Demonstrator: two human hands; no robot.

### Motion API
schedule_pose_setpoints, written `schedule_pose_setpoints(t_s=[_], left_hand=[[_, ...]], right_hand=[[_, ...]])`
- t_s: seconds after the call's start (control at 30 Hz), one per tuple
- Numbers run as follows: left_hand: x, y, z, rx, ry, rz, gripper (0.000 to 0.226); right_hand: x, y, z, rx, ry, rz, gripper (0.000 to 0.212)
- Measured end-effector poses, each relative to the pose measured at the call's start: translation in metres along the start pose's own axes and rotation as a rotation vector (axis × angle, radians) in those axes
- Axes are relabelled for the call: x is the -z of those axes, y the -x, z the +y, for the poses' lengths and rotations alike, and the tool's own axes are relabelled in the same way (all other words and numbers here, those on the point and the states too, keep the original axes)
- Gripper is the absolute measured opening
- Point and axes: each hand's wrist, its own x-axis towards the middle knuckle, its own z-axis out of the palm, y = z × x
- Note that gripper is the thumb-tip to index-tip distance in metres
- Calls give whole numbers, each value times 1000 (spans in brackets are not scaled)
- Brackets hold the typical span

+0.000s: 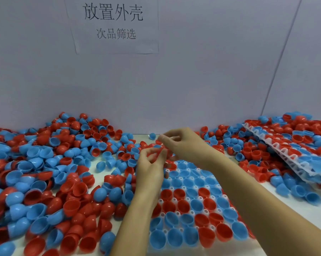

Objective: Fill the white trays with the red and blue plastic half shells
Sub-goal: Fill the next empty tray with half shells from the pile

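Left grip (152,159): red shell (158,154) pinched.
Right grip (176,143): curled; contents unclear.
Risk: shell dropped short of the tray (176,200).

Your half shells (45,182) are red and sky blue, heaped mixed. The white tray (176,200) before you shows a red-and-blue patchwork. The wall (211,71) is pale lilac-grey; the paper sign (113,24) carries black characters.
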Motion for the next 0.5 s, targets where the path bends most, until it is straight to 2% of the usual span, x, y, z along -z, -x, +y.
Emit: schedule_pose_setpoints(t_s=[0.07,0.13,0.3,0.5], left_hand=[[-1,1,-5,-133,-213,-40,19],[-4,4,-6,-208,-286,-81,18],[-8,8,-3,-183,-175,-98,32],[-5,8,-1,-295,-247,-71,34]], right_hand=[[8,5,6,-29,17,18,24],[15,9,11,-55,13,22,20],[24,14,22,-78,-173,122,17],[25,14,29,-37,-231,194,15]])
